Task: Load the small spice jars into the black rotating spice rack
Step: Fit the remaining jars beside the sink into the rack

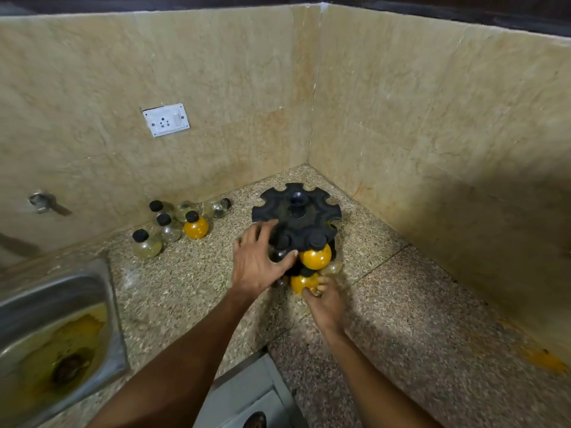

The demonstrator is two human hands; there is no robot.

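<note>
The black rotating spice rack stands in the counter corner, its notched top disc facing me. A yellow-filled jar with a black cap hangs in a front slot of the upper tier. My left hand wraps around a dark jar in the slot to its left. Below, my right hand holds a second yellow jar at the lower tier. Several loose jars sit by the back wall: a yellow one and clear ones, one lying on its side.
A steel sink with yellow stains fills the lower left. A wall socket and a tap are on the back wall. Stone walls close the corner behind and right of the rack. Speckled counter stretches right.
</note>
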